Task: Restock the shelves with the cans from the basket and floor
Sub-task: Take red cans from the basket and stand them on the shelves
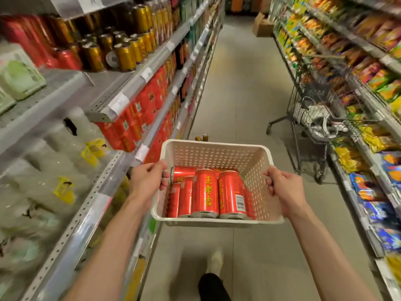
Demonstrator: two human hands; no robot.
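I carry a white perforated plastic basket (217,155) in front of me over the aisle floor. My left hand (147,178) grips its left rim and my right hand (284,187) grips its right rim. Inside lie several red cans (205,192) with yellow lettering, some upright and one on its side. On the floor beyond the basket stand a couple of gold cans (202,137), partly hidden by the far rim. The shelves on the left (121,98) hold gold cans (125,55) and red cans (65,59).
A wire shopping cart (314,118) with bags in it stands at the right side of the aisle. Snack shelves (358,61) line the right. A cardboard box (262,25) sits far down the aisle. My foot (214,261) is below the basket.
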